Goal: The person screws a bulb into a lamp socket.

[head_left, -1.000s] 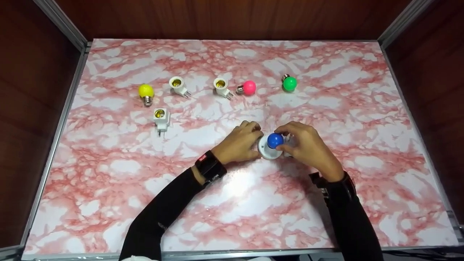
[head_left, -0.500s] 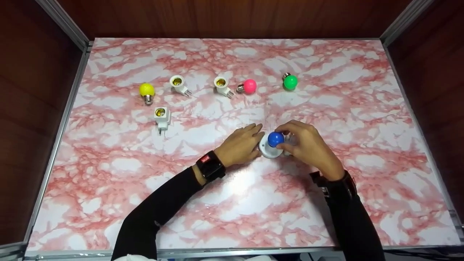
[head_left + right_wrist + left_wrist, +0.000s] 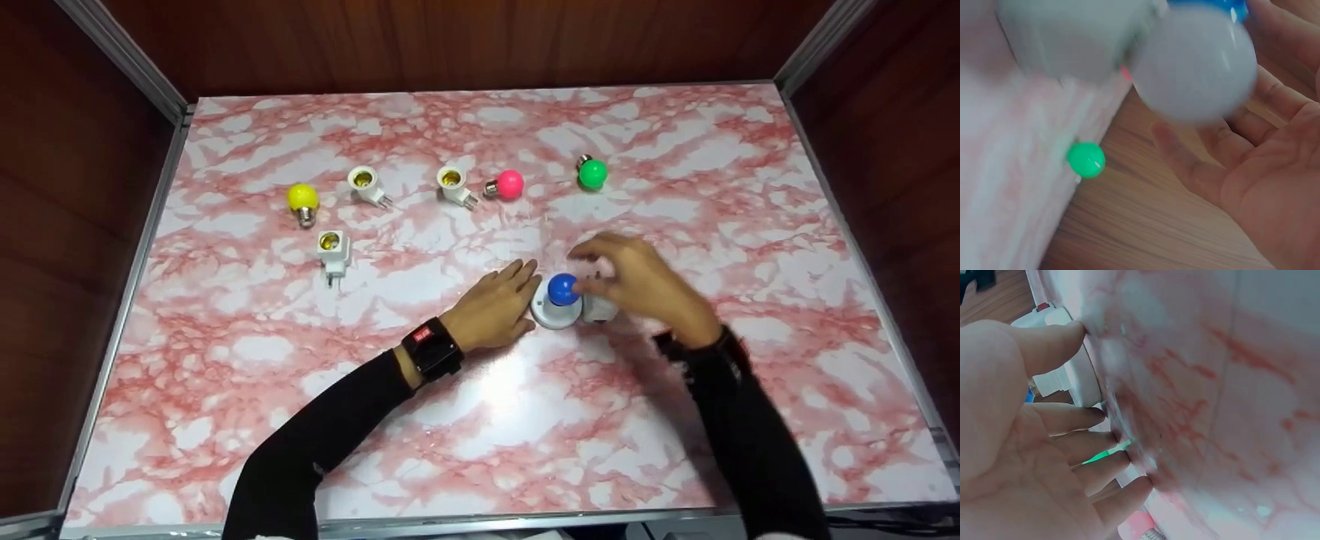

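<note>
Right hand open around blue bulb, left hand flat beside base

The blue bulb stands over the round white base, right of the middle of the table. The left hand lies palm down to the left of the base, its fingers spread and extended; the left wrist view shows fingertips on the tabletop, right by the white base. The right hand is on the right side of the bulb, thumb and fingers apart and loosely bent. Its thumb tip is right at the bulb, but whether it touches cannot be told. A white piece sits just right of the base, partly under the right hand. In the right wrist view a blurred white globe shows in front of something blue.

Farther off, the pink bulb lies on its side, its cap pointing left towards the middle socket. The green bulb lies to their right. On the left are the far-left socket and the yellow bulb, its cap pointing nearer. The square socket lies nearest of the left group, prongs towards the near side.
</note>
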A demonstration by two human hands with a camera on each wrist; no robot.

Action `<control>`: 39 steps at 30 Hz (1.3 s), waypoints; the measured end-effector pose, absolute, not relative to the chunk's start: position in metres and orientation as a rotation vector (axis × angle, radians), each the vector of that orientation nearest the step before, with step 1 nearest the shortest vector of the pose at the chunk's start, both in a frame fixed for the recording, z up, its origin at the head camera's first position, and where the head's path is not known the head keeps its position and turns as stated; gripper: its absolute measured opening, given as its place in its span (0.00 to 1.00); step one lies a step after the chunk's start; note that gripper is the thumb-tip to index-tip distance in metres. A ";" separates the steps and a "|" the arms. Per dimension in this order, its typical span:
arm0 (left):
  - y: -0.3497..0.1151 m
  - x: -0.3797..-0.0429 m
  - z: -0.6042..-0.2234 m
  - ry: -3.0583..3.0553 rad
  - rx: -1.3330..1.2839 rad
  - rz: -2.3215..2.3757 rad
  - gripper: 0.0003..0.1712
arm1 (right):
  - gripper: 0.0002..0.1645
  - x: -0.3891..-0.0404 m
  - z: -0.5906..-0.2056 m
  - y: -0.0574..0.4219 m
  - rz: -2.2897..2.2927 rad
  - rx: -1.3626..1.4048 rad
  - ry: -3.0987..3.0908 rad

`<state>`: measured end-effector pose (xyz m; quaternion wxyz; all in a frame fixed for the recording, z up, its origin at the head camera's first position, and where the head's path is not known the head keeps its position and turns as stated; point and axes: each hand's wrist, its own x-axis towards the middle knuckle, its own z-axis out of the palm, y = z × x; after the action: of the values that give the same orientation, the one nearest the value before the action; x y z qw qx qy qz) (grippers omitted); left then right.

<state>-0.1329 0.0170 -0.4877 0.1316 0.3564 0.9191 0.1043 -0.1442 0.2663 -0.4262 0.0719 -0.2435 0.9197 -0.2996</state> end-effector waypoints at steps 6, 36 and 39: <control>0.012 -0.130 -0.487 2.688 1.025 0.300 0.44 | 0.24 -0.196 -0.399 0.281 -0.928 -0.710 2.801; -0.129 -0.156 -0.463 3.192 0.458 0.770 0.32 | 0.15 -0.285 -0.452 0.293 -0.937 -0.461 3.072; -0.144 -0.156 -0.465 3.229 0.377 0.773 0.31 | 0.17 -0.289 -0.455 0.289 -0.928 -0.447 3.066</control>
<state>-0.1561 -0.1436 -0.4646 -0.1000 0.1121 0.9615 0.2302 -0.2894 0.2885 -0.4548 -0.0465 -0.1380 0.9469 -0.2866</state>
